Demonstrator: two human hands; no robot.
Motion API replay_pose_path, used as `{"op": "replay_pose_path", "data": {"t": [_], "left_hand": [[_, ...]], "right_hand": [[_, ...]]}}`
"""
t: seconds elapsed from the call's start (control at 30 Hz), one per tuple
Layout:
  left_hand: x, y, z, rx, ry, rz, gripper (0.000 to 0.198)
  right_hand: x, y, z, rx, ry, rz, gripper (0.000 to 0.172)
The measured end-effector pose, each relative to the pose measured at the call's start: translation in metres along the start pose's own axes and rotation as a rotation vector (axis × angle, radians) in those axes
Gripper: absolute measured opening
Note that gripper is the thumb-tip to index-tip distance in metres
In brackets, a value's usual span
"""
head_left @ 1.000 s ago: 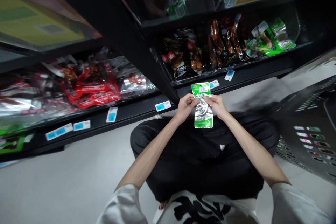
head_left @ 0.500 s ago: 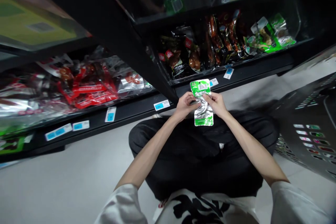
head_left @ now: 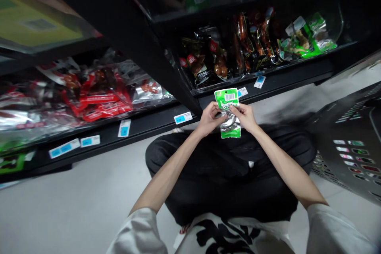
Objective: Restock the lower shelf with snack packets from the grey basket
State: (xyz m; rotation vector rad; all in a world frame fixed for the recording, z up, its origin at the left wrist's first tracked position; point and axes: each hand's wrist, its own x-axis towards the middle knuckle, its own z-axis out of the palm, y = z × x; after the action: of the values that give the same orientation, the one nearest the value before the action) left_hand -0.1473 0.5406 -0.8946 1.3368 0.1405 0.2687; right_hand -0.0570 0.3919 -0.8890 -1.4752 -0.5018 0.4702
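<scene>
A small green and silver snack packet [head_left: 228, 97] is held between both hands, above my black trousers and just before the lower shelf edge. My left hand [head_left: 210, 119] pinches its left side, and my right hand [head_left: 246, 118] grips the right side, thumb across the front. A barcode shows near the packet's top end. What lies inside the packet is hidden, and so are the fingers behind it.
Vacuum-packed meat snacks [head_left: 220, 63] stand in the shelf bin [head_left: 211, 89] ahead, with green packets [head_left: 312, 45] at its right. Red packets [head_left: 104, 103] fill the shelf to the left. A grey shopping basket [head_left: 336, 127] stands at my right. Price tags [head_left: 183, 118] line the shelf edge.
The packet has tilted slightly, its lower end looking shorter and a little higher than before. Both hands keep their hold in nearly the same place.
</scene>
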Motion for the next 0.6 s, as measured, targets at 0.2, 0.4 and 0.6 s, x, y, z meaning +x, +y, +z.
{"op": "replay_pose_path", "data": {"t": [0.2, 0.4, 0.6], "left_hand": [[-0.0001, -0.0006, -0.0010, 0.027, 0.004, 0.018, 0.042], [0.0003, -0.0003, -0.0003, 0.051, 0.008, 0.029, 0.040], [0.0003, 0.0001, -0.0004, 0.061, 0.003, -0.034, 0.041]], "right_hand": [[-0.0002, 0.0001, -0.0001, -0.021, -0.004, -0.016, 0.042], [0.0005, 0.0007, 0.0003, -0.009, -0.005, 0.002, 0.043], [0.0006, -0.0002, 0.0000, -0.007, -0.003, -0.001, 0.043]]}}
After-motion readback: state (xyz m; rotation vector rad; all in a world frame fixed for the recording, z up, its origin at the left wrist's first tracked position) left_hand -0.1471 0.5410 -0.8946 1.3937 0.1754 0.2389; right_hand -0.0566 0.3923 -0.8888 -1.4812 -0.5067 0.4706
